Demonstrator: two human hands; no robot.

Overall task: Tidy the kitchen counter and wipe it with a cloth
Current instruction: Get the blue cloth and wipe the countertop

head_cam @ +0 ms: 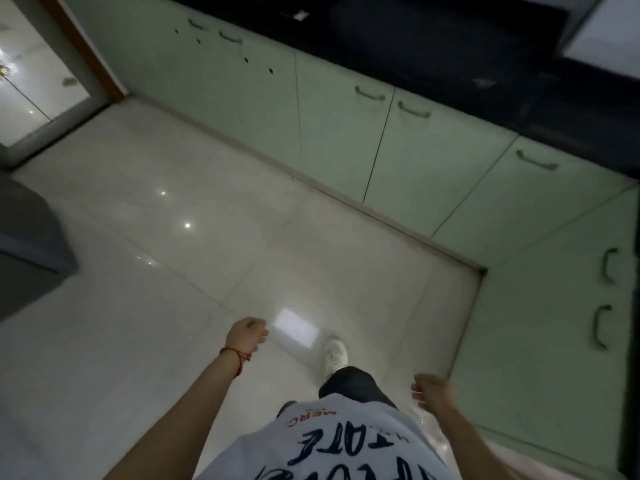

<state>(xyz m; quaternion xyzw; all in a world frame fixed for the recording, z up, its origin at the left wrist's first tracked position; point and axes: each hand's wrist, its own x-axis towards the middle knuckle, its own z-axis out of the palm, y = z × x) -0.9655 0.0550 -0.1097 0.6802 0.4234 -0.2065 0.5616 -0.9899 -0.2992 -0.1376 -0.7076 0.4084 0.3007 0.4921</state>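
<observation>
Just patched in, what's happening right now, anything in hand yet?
Nothing in hand. The person stands on the tiled floor facing the green cabinets under the dark counter. The left hand and right hand both hang loosely curled. No cloth is visible, so wiping hasn't started.

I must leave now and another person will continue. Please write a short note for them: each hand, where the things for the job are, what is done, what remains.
Left hand: loosely curled, holds nothing.
Right hand: relaxed, holds nothing.
The person stands on the pale glossy tiled floor, apart from the dark black counter above the pale green cabinet doors.
No cloth is in view.
Done: nothing visible.
Left: find a cloth, tidy the counter, wipe it.
</observation>
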